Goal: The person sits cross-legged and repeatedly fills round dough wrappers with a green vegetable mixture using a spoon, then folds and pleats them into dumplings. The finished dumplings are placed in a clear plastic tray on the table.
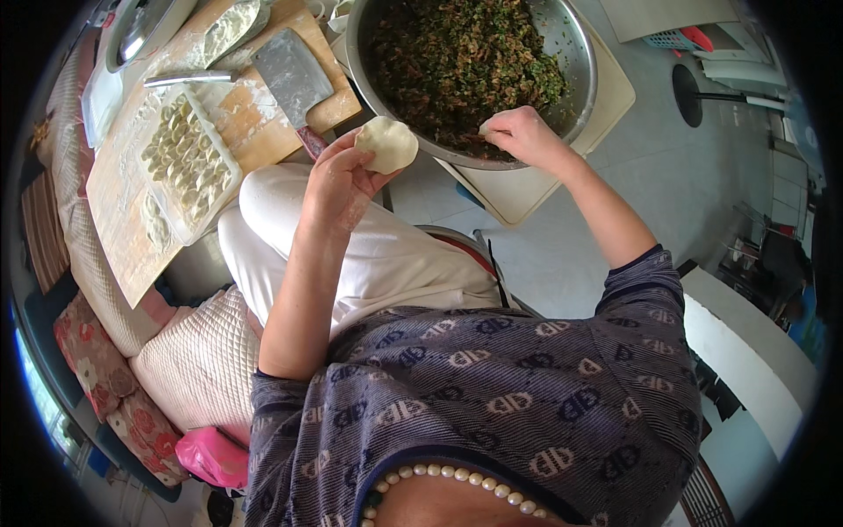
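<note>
A round, pale dough wrapper (387,145) is pinched in my left hand (342,172), above my knees. My right hand (527,137) is over the near rim of a large steel bowl (582,39) of minced filling with chopped greens (474,59). Its fingertips are closed together at the filling; whether they grip a utensil's end or a bit of filling cannot be told. Left of the bowl, a floured wooden board (263,135) bears a plastic tray (230,172) with rows of small folded dumplings (188,158).
A cleaver (293,72) lies on the board, its handle towards my left hand. Behind it are a container of flour (230,29) and a metal-edged tool (191,78). A cream-coloured stand or tabletop (527,194) is under the bowl. A quilted sofa cover (197,362) is at the left.
</note>
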